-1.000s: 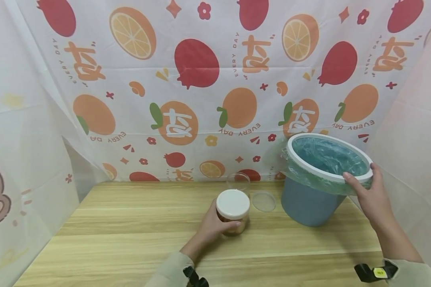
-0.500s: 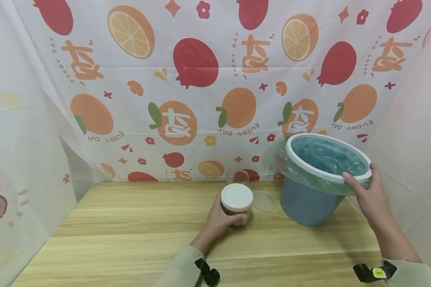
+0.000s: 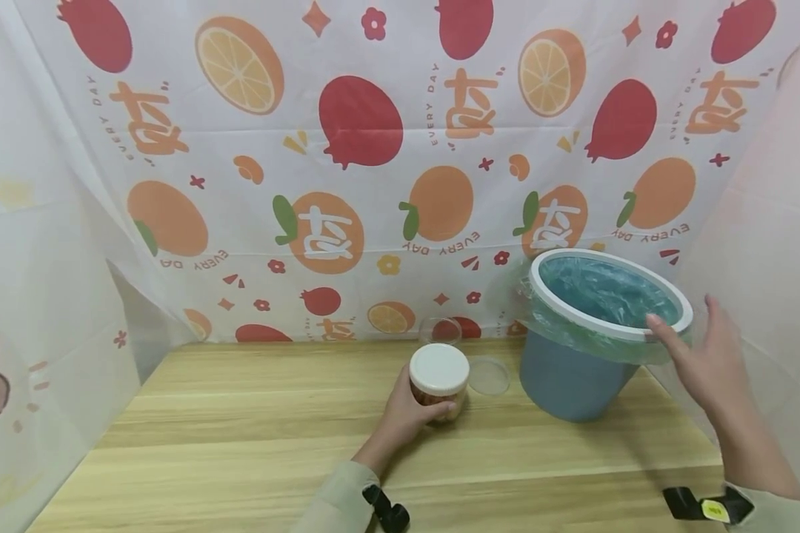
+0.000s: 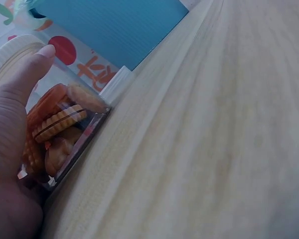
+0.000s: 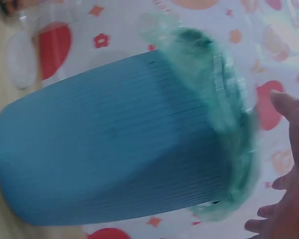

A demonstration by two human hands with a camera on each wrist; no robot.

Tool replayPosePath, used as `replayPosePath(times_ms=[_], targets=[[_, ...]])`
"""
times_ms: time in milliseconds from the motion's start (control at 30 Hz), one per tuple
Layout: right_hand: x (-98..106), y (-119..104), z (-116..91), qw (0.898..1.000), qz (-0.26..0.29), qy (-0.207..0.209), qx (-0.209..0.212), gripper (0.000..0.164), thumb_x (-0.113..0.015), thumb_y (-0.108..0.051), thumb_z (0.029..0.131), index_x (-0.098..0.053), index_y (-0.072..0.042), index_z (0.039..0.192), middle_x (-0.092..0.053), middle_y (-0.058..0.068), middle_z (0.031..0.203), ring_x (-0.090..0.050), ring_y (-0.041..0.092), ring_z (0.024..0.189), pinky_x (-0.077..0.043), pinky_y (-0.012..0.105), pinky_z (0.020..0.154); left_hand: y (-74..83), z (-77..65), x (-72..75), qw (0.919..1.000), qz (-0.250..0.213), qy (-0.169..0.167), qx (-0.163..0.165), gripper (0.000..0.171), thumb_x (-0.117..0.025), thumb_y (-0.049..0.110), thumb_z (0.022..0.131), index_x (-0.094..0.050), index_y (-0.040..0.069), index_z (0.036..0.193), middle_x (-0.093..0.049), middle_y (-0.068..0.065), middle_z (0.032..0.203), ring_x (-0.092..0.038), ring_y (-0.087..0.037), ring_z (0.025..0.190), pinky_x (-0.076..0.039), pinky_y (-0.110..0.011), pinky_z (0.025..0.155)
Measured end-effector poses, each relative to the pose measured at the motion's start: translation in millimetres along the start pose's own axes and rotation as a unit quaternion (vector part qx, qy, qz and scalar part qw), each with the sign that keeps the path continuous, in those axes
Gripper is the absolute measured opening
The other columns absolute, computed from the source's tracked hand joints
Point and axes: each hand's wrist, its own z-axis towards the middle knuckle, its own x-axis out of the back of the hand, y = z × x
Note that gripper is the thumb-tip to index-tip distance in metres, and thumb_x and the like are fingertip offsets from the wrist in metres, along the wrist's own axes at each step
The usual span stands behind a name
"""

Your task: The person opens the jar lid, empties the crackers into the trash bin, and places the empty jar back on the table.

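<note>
My left hand (image 3: 403, 414) grips a clear jar (image 3: 439, 370) with a white screw lid, standing upright on the table. In the left wrist view, brown sandwich biscuits (image 4: 60, 123) show through its wall, and my thumb lies along its side up near the lid. On the right stands a blue-grey trash bin (image 3: 570, 381) with a white rim ring and a green plastic bag (image 5: 234, 119) folded over its edge. My right hand (image 3: 716, 366) hovers beside that rim with its fingers spread, holding nothing. The right wrist view shows a gap between this hand and the bag.
A clear round lid (image 3: 489, 375) lies flat on the wooden table (image 3: 240, 437) between jar and bin. Behind the jar is a clear container (image 3: 440, 329), partly hidden. A fruit-printed cloth (image 3: 360, 122) hangs along the table's back edge.
My left hand has slid the jar slightly away and to the right, then stopped. My right hand has let go of the bin's rim and moved right, its fingers spreading.
</note>
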Motion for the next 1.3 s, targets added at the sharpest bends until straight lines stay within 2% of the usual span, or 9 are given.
replayPosePath(times_ms=[133, 267, 333, 433, 567, 767, 900, 1033, 1300], targets=[[4.1, -22.4, -13.5, 0.996, 0.037, 0.071, 0.029, 0.081, -0.062, -0.04, 0.097, -0.022, -0.016, 0.162, -0.021, 0.019, 0.168, -0.02, 0.045, 0.153, -0.018, 0.068, 0.121, -0.1, 0.4, 0.7, 1.0, 0.001, -0.002, -0.001, 0.098, -0.092, 0.015, 0.072, -0.035, 0.015, 0.152, -0.052, -0.005, 0.146, -0.05, -0.022, 0.136, -0.036, -0.044, 0.118], [-4.9, -53.1, -30.8, 0.979, 0.128, 0.085, 0.136, 0.068, -0.07, -0.013, 0.093, -0.042, -0.018, 0.154, -0.044, 0.001, 0.158, -0.039, 0.016, 0.148, -0.03, 0.025, 0.123, 0.2, -0.3, 1.2, 1.0, 0.004, 0.0, -0.005, 0.098, -0.093, 0.015, 0.072, -0.036, 0.016, 0.152, -0.053, -0.006, 0.145, -0.05, -0.022, 0.136, -0.035, -0.044, 0.118], [-11.7, -67.9, -36.8, 0.958, 0.191, 0.061, 0.202, 0.067, -0.07, 0.002, 0.089, -0.047, -0.011, 0.151, -0.051, -0.002, 0.152, -0.043, 0.007, 0.143, -0.033, 0.011, 0.115, 0.4, -1.2, 1.6, 1.0, 0.005, -0.001, -0.004, 0.099, -0.093, 0.015, 0.072, -0.035, 0.015, 0.153, -0.053, -0.006, 0.146, -0.05, -0.022, 0.136, -0.035, -0.044, 0.118], [-23.1, -87.1, -42.8, 0.921, 0.271, -0.001, 0.281, 0.069, -0.067, 0.013, 0.084, -0.047, -0.002, 0.148, -0.052, 0.0, 0.151, -0.044, 0.008, 0.142, -0.034, 0.01, 0.113, 0.5, -2.1, 2.6, 1.0, 0.006, -0.004, 0.003, 0.1, -0.093, 0.016, 0.072, -0.034, 0.017, 0.153, -0.052, -0.004, 0.147, -0.049, -0.021, 0.137, -0.035, -0.041, 0.118], [-43.8, -105.6, -49.3, 0.898, 0.288, -0.066, 0.326, 0.074, -0.07, 0.014, 0.08, -0.045, 0.0, 0.149, -0.05, 0.003, 0.153, -0.04, 0.009, 0.145, -0.031, 0.013, 0.117, 0.7, -1.3, 5.3, 0.9998, 0.009, -0.013, -0.008, 0.098, -0.092, 0.014, 0.073, -0.035, 0.015, 0.153, -0.052, -0.006, 0.147, -0.05, -0.022, 0.137, -0.037, -0.037, 0.117], [-91.6, -115.0, -52.8, 0.916, 0.228, -0.098, 0.316, 0.083, -0.08, 0.003, 0.078, -0.046, -0.017, 0.151, -0.047, 0.006, 0.156, -0.04, 0.005, 0.145, -0.032, 0.014, 0.116, 2.2, -0.8, 9.1, 0.9995, 0.011, -0.031, -0.003, 0.094, -0.09, 0.015, 0.075, -0.036, 0.014, 0.152, -0.052, -0.006, 0.147, -0.05, -0.022, 0.136, -0.038, -0.038, 0.115], [-124.7, -108.4, -50.7, 0.932, 0.21, -0.131, 0.264, 0.08, -0.081, -0.011, 0.083, -0.043, -0.027, 0.153, -0.044, 0.0, 0.158, -0.04, 0.016, 0.147, -0.035, 0.034, 0.121, 2.8, 0.2, 9.9, 0.9993, 0.004, -0.037, 0.0, 0.094, -0.09, 0.014, 0.075, -0.035, 0.015, 0.152, -0.053, -0.006, 0.146, -0.051, -0.021, 0.135, -0.037, -0.04, 0.116], [-152.9, -95.4, -50.5, 0.931, 0.24, -0.164, 0.221, 0.076, -0.078, -0.015, 0.087, -0.042, -0.022, 0.153, -0.042, 0.006, 0.159, -0.038, 0.034, 0.148, -0.031, 0.059, 0.12, 2.8, 2.6, 11.7, 0.9987, 0.005, -0.051, -0.007, 0.095, -0.09, 0.011, 0.074, -0.036, 0.015, 0.151, -0.055, -0.006, 0.143, -0.053, -0.02, 0.133, -0.038, -0.038, 0.116], [-193.2, -74.7, -48.8, 0.932, 0.243, -0.209, 0.169, 0.077, -0.078, -0.025, 0.089, -0.039, -0.02, 0.155, -0.039, 0.009, 0.161, -0.034, 0.038, 0.15, -0.03, 0.061, 0.12, 2.0, -0.3, 16.1, 0.9975, -0.011, -0.07, -0.003, 0.095, -0.088, 0.011, 0.077, -0.033, 0.017, 0.153, -0.053, -0.004, 0.146, -0.051, -0.018, 0.134, -0.038, -0.035, 0.116]])
